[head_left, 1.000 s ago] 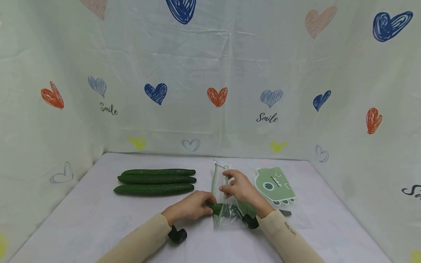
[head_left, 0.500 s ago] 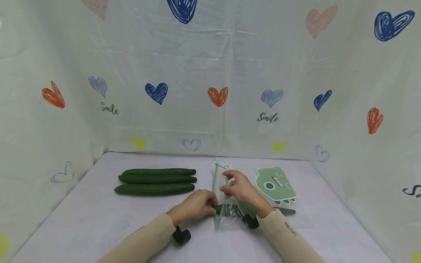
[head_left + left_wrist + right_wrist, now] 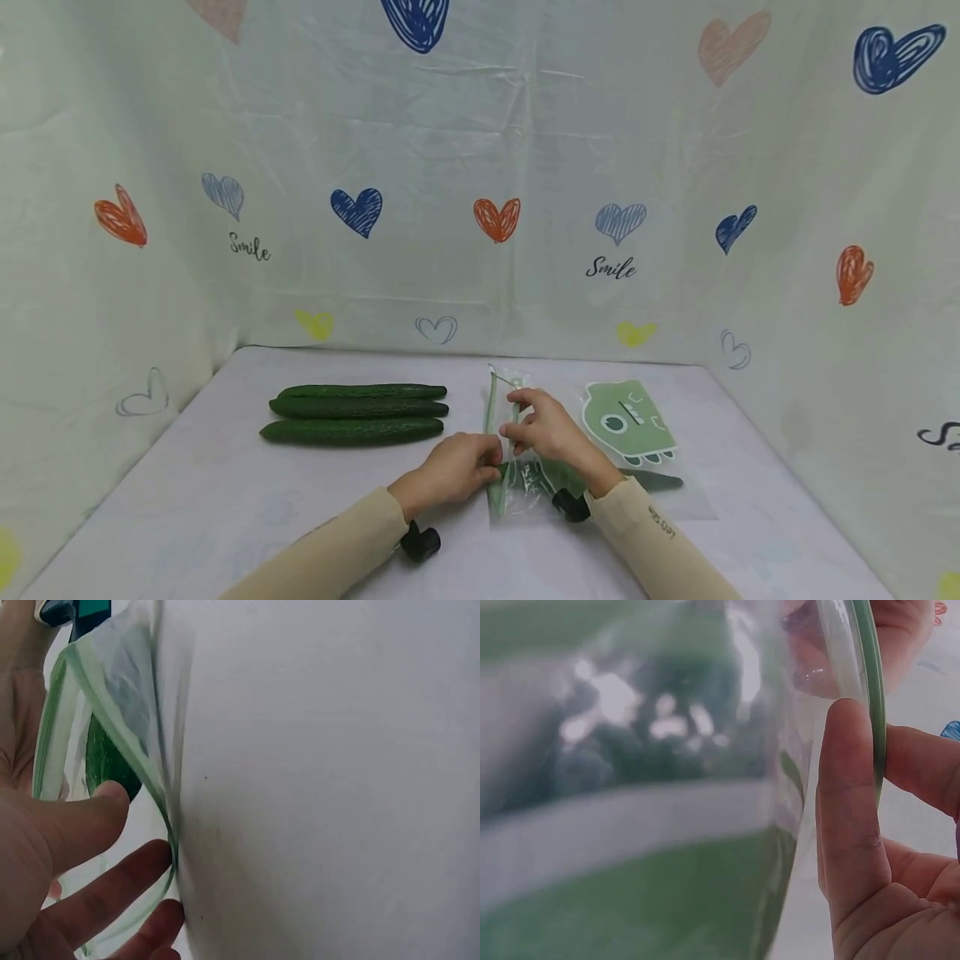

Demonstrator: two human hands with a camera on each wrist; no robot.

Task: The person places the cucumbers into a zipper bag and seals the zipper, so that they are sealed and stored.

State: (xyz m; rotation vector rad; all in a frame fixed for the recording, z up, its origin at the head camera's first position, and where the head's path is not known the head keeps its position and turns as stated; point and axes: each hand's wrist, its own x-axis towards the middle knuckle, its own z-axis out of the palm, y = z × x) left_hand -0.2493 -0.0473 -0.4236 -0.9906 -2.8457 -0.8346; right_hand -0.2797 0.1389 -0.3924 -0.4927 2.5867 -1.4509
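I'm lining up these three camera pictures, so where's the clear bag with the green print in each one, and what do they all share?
Head: the bag lies right of centre, partly hidden behind the right hand.
Left wrist: the bag is at upper left, its mouth gaping.
Right wrist: the bag fills the left and middle, close and blurred.
Shared landmark: the green strip edging the bag's mouth.

White-surfaced table (image 3: 480, 567). On it, toward ten o'clock: three dark green cucumbers (image 3: 358, 408) side by side, the rear two seemingly touching. Toward two o'clock: clear bag (image 3: 626, 442) with green cartoon print, mouth facing nine o'clock.
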